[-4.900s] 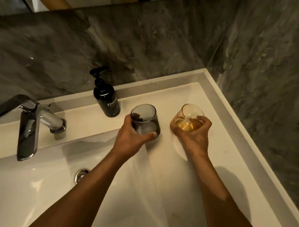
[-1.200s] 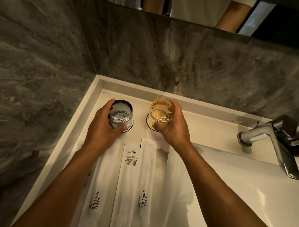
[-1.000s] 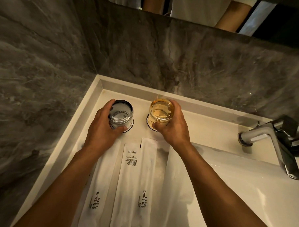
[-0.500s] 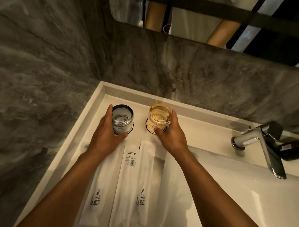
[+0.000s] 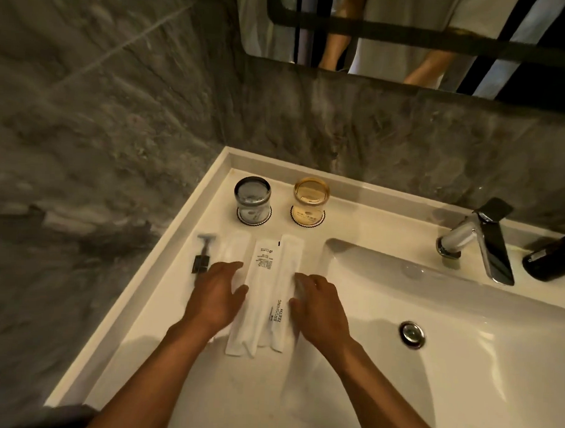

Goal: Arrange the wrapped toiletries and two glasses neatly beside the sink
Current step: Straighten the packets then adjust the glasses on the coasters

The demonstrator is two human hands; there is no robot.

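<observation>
A grey glass (image 5: 252, 196) and an amber glass (image 5: 310, 197) stand side by side on round coasters at the back of the white ledge (image 5: 175, 274), left of the basin. In front of them lie white wrapped toothbrush packets (image 5: 264, 294), one printed "BRUSHING TEETH". A razor (image 5: 203, 252) lies at their left. My left hand (image 5: 221, 297) rests flat on the left packet, fingers spread. Along the right packet's edge lies my right hand (image 5: 316, 307), also flat with fingers apart. Neither hand grips anything.
The sink basin (image 5: 463, 351) with its drain (image 5: 412, 333) lies to the right. A chrome faucet (image 5: 480, 242) and a dark soap bottle (image 5: 554, 258) stand at the back right. Grey marble walls close the left and back; a mirror hangs above.
Both hands let go of the two glasses, which now stand alone on their coasters, and came back toward me onto the toothbrush packets. The view tilted up and the razor came into sight.
</observation>
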